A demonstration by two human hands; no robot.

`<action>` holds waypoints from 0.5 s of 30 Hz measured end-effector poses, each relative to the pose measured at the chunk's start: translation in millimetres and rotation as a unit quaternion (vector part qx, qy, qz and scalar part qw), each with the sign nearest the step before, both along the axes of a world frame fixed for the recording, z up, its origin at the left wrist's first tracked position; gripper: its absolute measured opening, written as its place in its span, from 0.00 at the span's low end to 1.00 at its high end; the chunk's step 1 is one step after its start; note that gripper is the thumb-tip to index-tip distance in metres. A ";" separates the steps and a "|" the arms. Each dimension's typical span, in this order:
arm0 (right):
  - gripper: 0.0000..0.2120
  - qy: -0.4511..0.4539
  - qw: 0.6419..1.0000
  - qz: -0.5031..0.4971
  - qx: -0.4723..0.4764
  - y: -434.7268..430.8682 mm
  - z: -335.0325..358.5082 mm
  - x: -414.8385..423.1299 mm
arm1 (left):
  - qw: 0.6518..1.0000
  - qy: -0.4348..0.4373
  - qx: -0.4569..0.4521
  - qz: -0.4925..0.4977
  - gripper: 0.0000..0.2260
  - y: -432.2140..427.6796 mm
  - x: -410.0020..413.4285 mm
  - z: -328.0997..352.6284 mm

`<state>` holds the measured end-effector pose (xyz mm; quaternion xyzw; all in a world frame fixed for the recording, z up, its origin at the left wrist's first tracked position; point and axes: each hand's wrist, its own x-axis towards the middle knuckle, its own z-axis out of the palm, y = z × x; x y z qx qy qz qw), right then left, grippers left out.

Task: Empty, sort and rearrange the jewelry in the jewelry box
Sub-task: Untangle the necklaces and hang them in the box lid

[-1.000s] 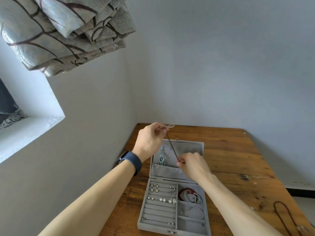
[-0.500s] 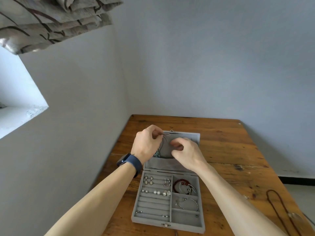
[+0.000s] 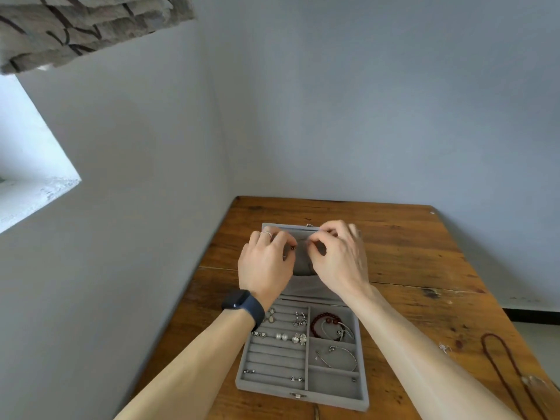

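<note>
Patterned curtain fabric [image 3: 75, 28] hung bunched far above and to the left of the jewelry box [image 3: 242, 359]. Lower on that side, a bright white window recess [image 3: 27, 177] was cut into a pale grey-blue wall [image 3: 136, 207]. That wall met a second one in a corner behind the box. A worn brown wooden table [image 3: 424, 268], knotted and scratched, stood in the corner, and the grey box lay open on it near its left edge.

At the box's left rim, a dark watch band [image 3: 242, 307] circled the left wrist. The left hand [image 3: 266, 262], with a thin ring [image 3: 266, 233] on one finger, hovered over the box's lid [image 3: 303, 262], which lay tilted back towards the wall. Its fingertips pinched a small dark red bead [image 3: 292, 247].

In the box's left half, earrings [image 3: 281, 328] sat in padded rows. In its right half, the compartment nearest the lid held a red bead bracelet [image 3: 322, 321] and a silver bangle [image 3: 339, 328], and the next one held a thinner bangle [image 3: 336, 356].

The right hand [image 3: 339, 262] was curled over the right part of the lid, thumb and forefinger closed together. Whether anything lay between them could not be told.

Well right of the box, a brown cord necklace [image 3: 500, 365] lay looped on the bare wood.
</note>
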<state>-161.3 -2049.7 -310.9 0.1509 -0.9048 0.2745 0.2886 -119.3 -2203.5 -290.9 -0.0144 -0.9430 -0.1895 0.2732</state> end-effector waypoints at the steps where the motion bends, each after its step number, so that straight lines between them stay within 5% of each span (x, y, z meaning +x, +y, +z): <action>1: 0.03 0.016 1.000 -0.011 0.016 0.2 0.9 -2.6 | 0.999 0.016 -0.037 0.009 0.04 -0.9 1.6 -5.0; 7: 0.02 -0.031 0.999 0.027 -0.003 -2.3 3.5 -16.1 | 0.999 0.007 -0.035 0.029 0.02 -6.1 -2.5 -17.0; 15: 0.03 0.040 0.995 0.015 0.093 -4.0 -0.8 -14.9 | 1.000 0.000 0.022 0.018 0.02 -2.7 -3.3 -18.4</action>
